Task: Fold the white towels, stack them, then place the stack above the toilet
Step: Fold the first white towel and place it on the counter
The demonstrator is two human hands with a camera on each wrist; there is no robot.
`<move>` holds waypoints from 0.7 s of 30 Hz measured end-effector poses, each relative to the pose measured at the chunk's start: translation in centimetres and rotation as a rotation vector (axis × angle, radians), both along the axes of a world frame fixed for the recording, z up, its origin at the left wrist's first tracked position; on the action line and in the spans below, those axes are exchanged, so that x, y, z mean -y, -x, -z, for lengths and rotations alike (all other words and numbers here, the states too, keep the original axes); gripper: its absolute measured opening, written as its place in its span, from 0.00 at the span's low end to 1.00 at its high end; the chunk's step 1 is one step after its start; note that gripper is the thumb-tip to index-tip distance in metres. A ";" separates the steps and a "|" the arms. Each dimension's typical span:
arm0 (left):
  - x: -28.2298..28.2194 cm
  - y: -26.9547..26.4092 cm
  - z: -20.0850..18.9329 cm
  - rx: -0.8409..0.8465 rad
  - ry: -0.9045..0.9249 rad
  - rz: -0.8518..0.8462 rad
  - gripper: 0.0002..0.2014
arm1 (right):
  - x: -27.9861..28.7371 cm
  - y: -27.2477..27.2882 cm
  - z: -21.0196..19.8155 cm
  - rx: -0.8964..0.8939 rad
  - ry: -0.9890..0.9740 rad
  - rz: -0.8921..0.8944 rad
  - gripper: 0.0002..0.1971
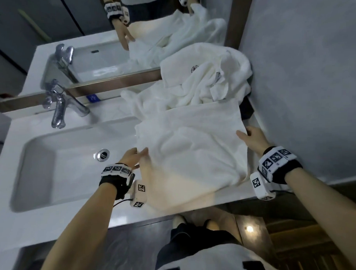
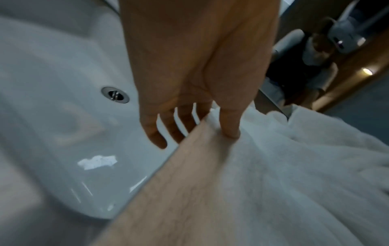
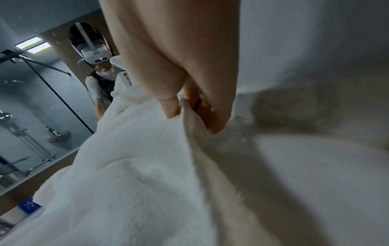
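A white towel (image 1: 191,146) is spread over the right end of the vanity counter (image 1: 60,223), its left edge hanging a little past the rim of the sink basin (image 1: 51,160) and its near edge drooping over the counter's front. The left hand (image 1: 133,157) pinches the towel's left edge, thumb on top of the cloth and the other fingers (image 2: 153,133) slipped beneath it, just beside the chrome drain (image 1: 103,155). The right hand (image 1: 252,138) grasps the towel's right edge close to the grey wall (image 1: 303,88), thumb over the hem and fingers curled under, as the right wrist view shows plainly. Behind this towel, against the mirror (image 1: 99,46) and the wall, lies a rumpled heap of more white towels (image 1: 203,80), one showing a small dark logo. A chrome faucet (image 1: 63,103) stands at the back of the basin, and a small blue packet (image 1: 93,98) leans at the mirror's lower frame.
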State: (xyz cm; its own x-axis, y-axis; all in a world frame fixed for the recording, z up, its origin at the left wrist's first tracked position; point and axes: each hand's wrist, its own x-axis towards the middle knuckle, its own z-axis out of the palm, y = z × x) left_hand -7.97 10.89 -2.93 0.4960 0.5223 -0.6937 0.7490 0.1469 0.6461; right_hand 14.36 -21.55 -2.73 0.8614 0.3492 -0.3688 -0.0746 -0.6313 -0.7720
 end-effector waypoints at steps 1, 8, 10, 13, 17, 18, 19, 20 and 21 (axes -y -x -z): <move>0.1 0.3 0.1 0.058 -0.011 -0.027 0.14 | 0.1 0.1 0.0 0.023 -0.005 -0.001 0.11; 0.5 0.4 -0.2 0.153 -0.196 -0.025 0.13 | 0.0 0.4 -1.7 0.097 -0.161 -0.047 0.13; 0.8 -0.1 -0.1 0.177 -0.205 -0.078 0.09 | 0.2 0.4 -1.9 0.108 -0.165 -0.058 0.13; 1.1 -0.7 -0.1 0.146 -0.177 -0.071 0.18 | 0.4 0.4 -1.8 0.096 -0.139 -0.054 0.13; 1.2 -1.0 0.2 0.043 -0.175 0.042 0.25 | 0.9 0.6 -0.6 -0.022 0.017 -0.067 0.18; 1.2 -0.9 0.3 0.041 -0.158 0.047 0.25 | 1.1 0.8 -0.3 -0.042 0.047 -0.066 0.19; 1.3 -0.6 0.4 0.049 -0.141 0.048 0.25 | 1.2 1.0 -0.1 -0.035 0.060 -0.058 0.19; 1.3 -0.4 0.6 0.068 -0.133 0.042 0.23 | 1.3 1.1 0.1 -0.001 0.058 -0.048 0.19; 1.2 -0.1 0.7 0.096 -0.137 0.027 0.21 | 1.4 1.2 0.2 0.044 0.047 -0.039 0.20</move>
